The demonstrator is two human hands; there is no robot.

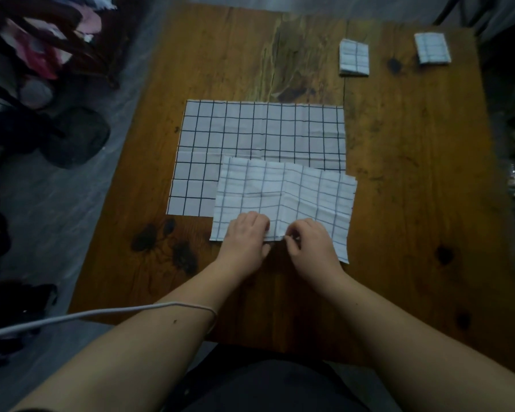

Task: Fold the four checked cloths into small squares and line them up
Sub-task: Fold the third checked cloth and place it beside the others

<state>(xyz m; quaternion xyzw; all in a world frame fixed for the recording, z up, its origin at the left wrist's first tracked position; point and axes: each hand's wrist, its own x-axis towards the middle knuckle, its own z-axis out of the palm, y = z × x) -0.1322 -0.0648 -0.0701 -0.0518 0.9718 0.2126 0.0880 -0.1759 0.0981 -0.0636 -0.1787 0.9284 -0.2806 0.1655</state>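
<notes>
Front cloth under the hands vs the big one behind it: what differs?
The back cloth lies spread open; the front cloth is folded smaller, skewed, overlapping its near corner. The back cloth's grid is bold and dark; the front cloth's is faint grey. The left hand and right hand pinch the front cloth's near edge; the back cloth is untouched. Both are white checked cloths on the table.

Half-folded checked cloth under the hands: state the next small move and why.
Probably fold it in half: left hand and right hand pinch the near edge of the pale half-folded checked cloth, which is far larger than the two small folded checked squares beyond.
</notes>
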